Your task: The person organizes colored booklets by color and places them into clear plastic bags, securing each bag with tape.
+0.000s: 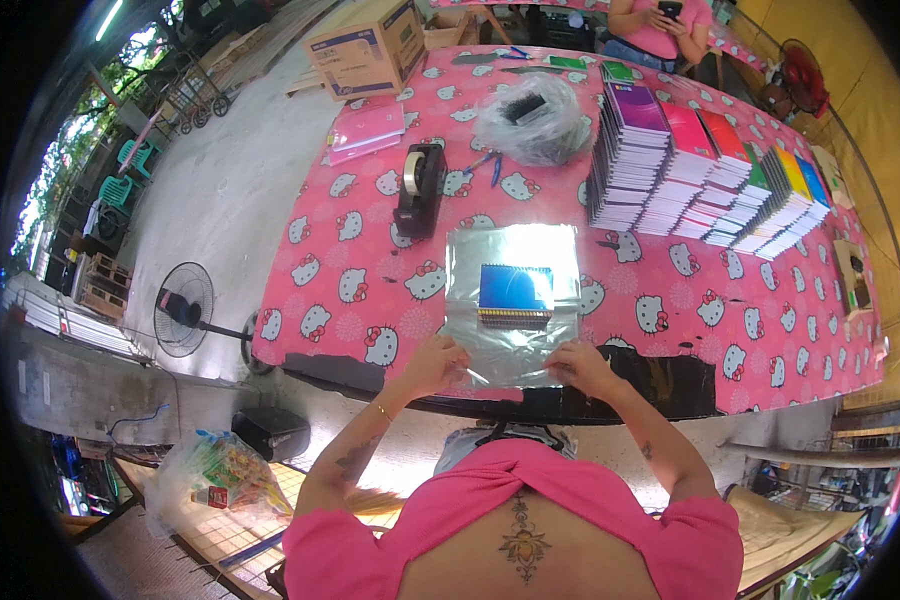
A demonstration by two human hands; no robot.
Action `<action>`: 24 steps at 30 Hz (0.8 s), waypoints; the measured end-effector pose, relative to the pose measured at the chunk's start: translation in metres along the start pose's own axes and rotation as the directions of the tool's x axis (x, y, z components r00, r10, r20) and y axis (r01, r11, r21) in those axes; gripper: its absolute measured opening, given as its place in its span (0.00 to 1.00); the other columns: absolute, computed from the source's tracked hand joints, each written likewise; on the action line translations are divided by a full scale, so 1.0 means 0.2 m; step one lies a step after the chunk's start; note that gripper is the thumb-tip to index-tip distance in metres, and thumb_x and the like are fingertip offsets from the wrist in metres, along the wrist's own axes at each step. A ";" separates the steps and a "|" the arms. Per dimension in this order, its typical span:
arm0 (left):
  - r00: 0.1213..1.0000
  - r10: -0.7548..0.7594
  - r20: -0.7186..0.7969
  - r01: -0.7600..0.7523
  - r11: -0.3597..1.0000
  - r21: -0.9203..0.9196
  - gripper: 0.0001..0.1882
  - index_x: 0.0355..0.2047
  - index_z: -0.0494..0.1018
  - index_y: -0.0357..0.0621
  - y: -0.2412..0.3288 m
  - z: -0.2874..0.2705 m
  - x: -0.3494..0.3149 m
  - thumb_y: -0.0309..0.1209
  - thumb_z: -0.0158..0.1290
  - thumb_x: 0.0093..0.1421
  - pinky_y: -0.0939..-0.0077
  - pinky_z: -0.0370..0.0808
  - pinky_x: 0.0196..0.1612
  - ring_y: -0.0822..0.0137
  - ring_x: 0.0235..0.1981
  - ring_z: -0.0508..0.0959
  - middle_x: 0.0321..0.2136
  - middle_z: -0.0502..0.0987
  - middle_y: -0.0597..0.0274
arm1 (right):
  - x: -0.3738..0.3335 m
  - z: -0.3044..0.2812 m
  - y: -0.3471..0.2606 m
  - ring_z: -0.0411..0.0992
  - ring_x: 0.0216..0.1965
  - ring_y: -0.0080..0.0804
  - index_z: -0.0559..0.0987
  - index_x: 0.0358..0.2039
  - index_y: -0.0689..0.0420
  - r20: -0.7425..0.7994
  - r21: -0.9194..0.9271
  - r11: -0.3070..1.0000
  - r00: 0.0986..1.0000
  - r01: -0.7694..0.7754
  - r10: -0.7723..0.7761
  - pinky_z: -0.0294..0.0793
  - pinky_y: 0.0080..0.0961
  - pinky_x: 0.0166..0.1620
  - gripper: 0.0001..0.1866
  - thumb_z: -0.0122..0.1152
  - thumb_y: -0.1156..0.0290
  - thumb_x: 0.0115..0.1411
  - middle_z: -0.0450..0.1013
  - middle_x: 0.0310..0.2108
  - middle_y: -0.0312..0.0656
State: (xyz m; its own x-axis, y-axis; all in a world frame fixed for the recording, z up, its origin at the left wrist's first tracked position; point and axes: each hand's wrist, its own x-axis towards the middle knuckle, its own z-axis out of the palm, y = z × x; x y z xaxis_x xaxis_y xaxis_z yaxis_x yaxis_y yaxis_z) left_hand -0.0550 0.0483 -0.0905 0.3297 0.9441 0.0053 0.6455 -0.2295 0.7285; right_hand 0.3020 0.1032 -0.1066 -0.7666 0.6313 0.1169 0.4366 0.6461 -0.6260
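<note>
A sheet of clear, shiny plastic (470, 270) lies flat on the table in front of me. On its middle rests a small stack of spiral notebooks (515, 290) with a blue cover on top. My left hand (438, 366) has its fingers closed on the near left corner of the sheet. At the near right corner, my right hand (582, 368) pinches the sheet's edge in the same way. Neither hand touches the notebooks.
Beyond the sheet are a black tape dispenser (422, 190), blue-handled pliers (496, 170) and a clear plastic bag (535, 120). Tall notebook stacks (625, 160) stand at right. A cardboard box (367, 48) sits at the far left; another person (660, 30) holds a phone across the table.
</note>
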 end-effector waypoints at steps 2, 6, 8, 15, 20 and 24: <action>0.978 0.207 -0.002 -0.204 0.966 0.161 0.06 0.35 0.77 0.42 -0.03 0.02 -0.02 0.29 0.58 0.58 0.60 0.73 0.39 0.56 0.34 0.77 0.31 0.78 0.55 | 0.05 -0.01 -0.01 0.76 0.41 0.47 0.81 0.38 0.54 -0.002 0.103 0.981 0.987 -0.162 0.163 0.75 0.38 0.42 0.08 0.64 0.68 0.58 0.78 0.38 0.45; 0.997 0.074 0.009 -0.074 0.997 0.034 0.05 0.35 0.77 0.42 -0.03 -0.01 0.03 0.27 0.56 0.58 0.60 0.72 0.41 0.50 0.37 0.76 0.32 0.77 0.52 | 0.10 0.00 -0.06 0.76 0.39 0.47 0.80 0.38 0.57 -0.158 0.059 0.992 0.980 -0.112 0.120 0.74 0.38 0.41 0.09 0.63 0.68 0.59 0.78 0.35 0.46; 0.999 0.045 -0.009 -0.045 0.999 0.012 0.05 0.35 0.77 0.42 -0.01 -0.02 0.04 0.27 0.56 0.59 0.61 0.72 0.41 0.50 0.38 0.76 0.32 0.77 0.53 | 0.09 -0.04 -0.10 0.76 0.38 0.48 0.80 0.38 0.58 -0.142 0.006 0.995 0.985 -0.096 0.096 0.74 0.39 0.42 0.09 0.63 0.68 0.58 0.78 0.33 0.47; 0.900 -0.090 -0.427 0.039 0.991 -0.126 0.09 0.37 0.77 0.39 0.00 -0.06 0.31 0.32 0.55 0.65 0.71 0.70 0.32 0.63 0.27 0.74 0.25 0.76 0.60 | 0.27 -0.30 -0.09 0.76 0.38 0.41 0.81 0.39 0.59 -0.428 0.269 0.921 0.821 -0.283 0.378 0.74 0.35 0.45 0.09 0.59 0.70 0.59 0.78 0.35 0.46; 0.850 -0.242 -0.468 0.037 0.914 -0.405 0.12 0.37 0.76 0.35 -0.01 -0.10 0.46 0.34 0.54 0.68 0.81 0.65 0.28 0.81 0.25 0.67 0.23 0.71 0.72 | 0.36 -0.22 -0.11 0.75 0.44 0.41 0.79 0.46 0.61 -0.547 0.345 0.866 0.672 -0.362 0.499 0.71 0.35 0.51 0.16 0.58 0.66 0.61 0.77 0.41 0.47; 0.843 -0.319 -0.432 0.122 0.897 -0.425 0.11 0.36 0.76 0.34 -0.08 -0.07 0.48 0.33 0.54 0.67 0.81 0.65 0.28 0.79 0.24 0.68 0.23 0.72 0.70 | 0.39 0.01 -0.35 0.64 0.59 0.44 0.74 0.56 0.58 -0.439 -0.328 0.924 0.898 -0.198 0.037 0.60 0.50 0.61 0.27 0.62 0.61 0.58 0.68 0.56 0.45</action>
State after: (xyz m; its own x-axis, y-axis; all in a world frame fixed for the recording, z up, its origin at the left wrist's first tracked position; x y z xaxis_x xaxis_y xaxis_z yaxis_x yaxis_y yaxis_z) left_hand -0.0437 0.1470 -0.0921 -0.2257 0.9718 0.0677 0.3267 0.0100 0.9451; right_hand 0.2096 0.1064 -0.0552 -0.4653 0.7788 0.4208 0.7095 0.6123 -0.3489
